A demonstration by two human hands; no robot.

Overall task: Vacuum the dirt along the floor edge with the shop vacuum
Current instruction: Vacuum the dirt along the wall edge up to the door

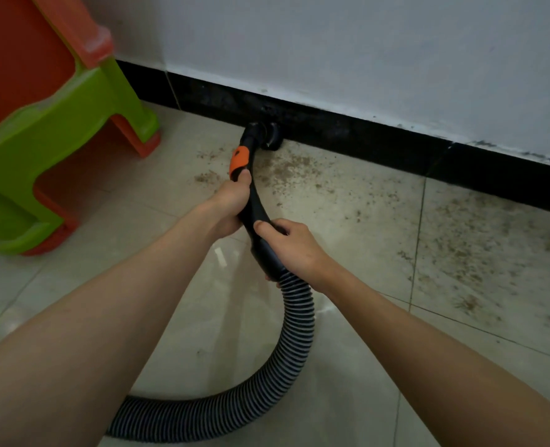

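A black vacuum wand (pixel 256 206) with an orange collar (pixel 238 159) ends in a black nozzle (pixel 267 134) set on the tile right against the black baseboard (pixel 380 140). My left hand (pixel 231 201) grips the wand just below the orange collar. My right hand (pixel 288 245) grips the wand's lower end, where the ribbed grey-black hose (pixel 294 333) joins and loops down to the left. Brown dirt (pixel 286 169) is scattered on the tiles beside the nozzle and further right along the floor edge (pixel 473 253).
Stacked green and orange plastic stools (pixel 51 124) stand at the left, close to the wall. A white wall (pixel 331 43) rises above the baseboard. Beige floor tiles (pixel 364 366) spread out in front and to the right.
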